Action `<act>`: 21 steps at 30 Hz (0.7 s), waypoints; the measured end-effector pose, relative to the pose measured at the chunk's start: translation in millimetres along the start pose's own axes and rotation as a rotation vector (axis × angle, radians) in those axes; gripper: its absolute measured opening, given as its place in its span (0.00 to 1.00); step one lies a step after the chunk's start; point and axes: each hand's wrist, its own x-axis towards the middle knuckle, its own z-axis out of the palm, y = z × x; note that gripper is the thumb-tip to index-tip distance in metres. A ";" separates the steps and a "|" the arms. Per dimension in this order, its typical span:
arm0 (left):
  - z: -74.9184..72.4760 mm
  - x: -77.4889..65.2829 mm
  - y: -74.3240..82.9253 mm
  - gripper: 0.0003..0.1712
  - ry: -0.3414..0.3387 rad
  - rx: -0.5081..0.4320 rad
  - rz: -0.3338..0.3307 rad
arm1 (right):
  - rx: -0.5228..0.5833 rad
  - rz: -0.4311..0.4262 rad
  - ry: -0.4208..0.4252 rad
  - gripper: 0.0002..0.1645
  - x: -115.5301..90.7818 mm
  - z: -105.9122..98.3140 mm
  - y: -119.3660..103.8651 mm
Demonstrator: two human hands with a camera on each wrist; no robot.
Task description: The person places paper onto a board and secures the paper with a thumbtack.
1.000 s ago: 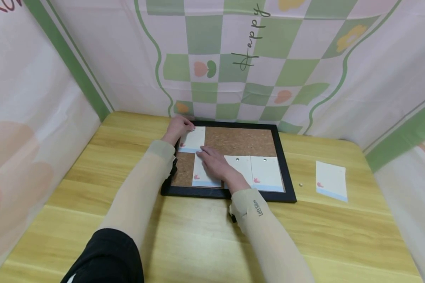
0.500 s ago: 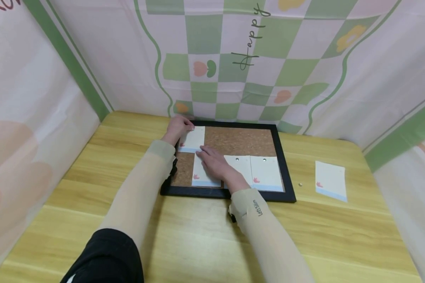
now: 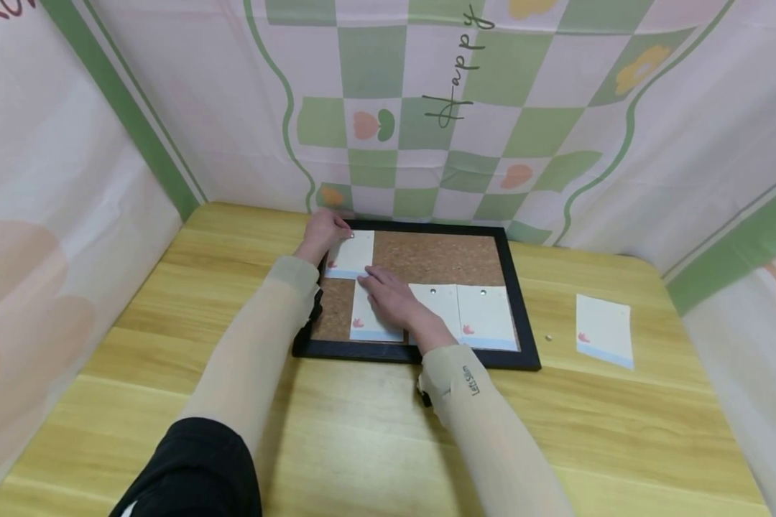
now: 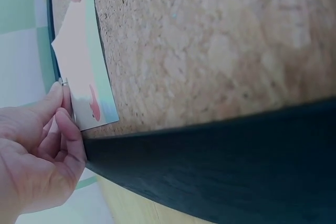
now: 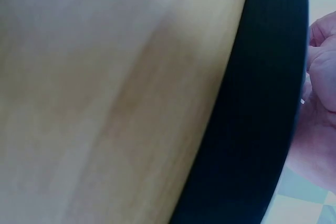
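My left hand [image 3: 325, 235] is at the far left corner of a black-framed cork board [image 3: 436, 260], at the top of a white note card [image 3: 356, 253]. In the left wrist view, its thumb and finger pinch a small silver thumbtack [image 4: 64, 82] at the card's edge. My right hand [image 3: 393, 298] lies over the lower note card [image 3: 375, 327], fingers fairly straight, its fingertips by the first card's bottom right corner. To its right, two more cards [image 3: 486, 316] sit side by side with round tacks [image 3: 483, 292] at their tops.
On the wooden table [image 3: 356, 431], right of the board, lie a small loose tack [image 3: 548, 337] and a white card [image 3: 604, 330] with a blue lower edge. A patterned cloth [image 3: 368, 64] hangs behind the board.
The left fingertips shift very slightly at the top of the card. The right hand, cards and board look unchanged.
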 end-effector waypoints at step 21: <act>1.9 -0.3 -2.0 0.12 0.064 -0.009 0.025 | -0.004 -0.030 0.030 0.27 -1.0 0.8 0.6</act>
